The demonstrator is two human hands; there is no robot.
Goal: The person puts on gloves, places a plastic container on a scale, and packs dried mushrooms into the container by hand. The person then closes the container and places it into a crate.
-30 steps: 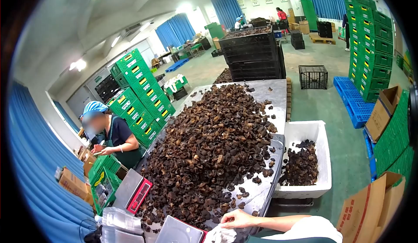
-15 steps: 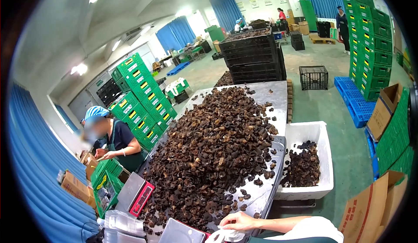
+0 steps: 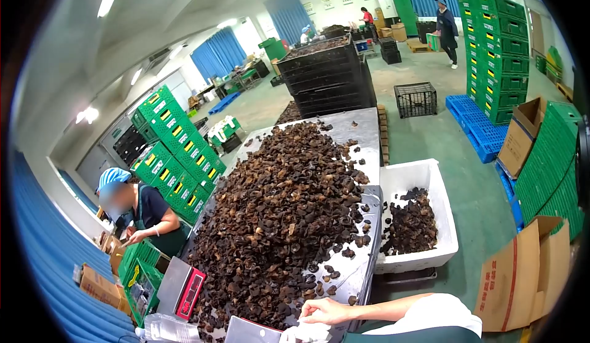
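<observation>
Near: right hand [image 3: 326,311] had its fingers closed on white cloth [image 3: 312,332] beside the grey scale [image 3: 251,331], near end of desk [image 3: 349,272]; left hand not in view. Grip unchanged over the last second; handling apparently continued. Beyond: heaped dark mushrooms [image 3: 276,220]. Far: walking person [image 3: 446,33] had come clear of green crates [image 3: 498,54].

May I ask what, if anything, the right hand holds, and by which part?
The right hand seems to pinch a white cloth by its upper edge.
</observation>
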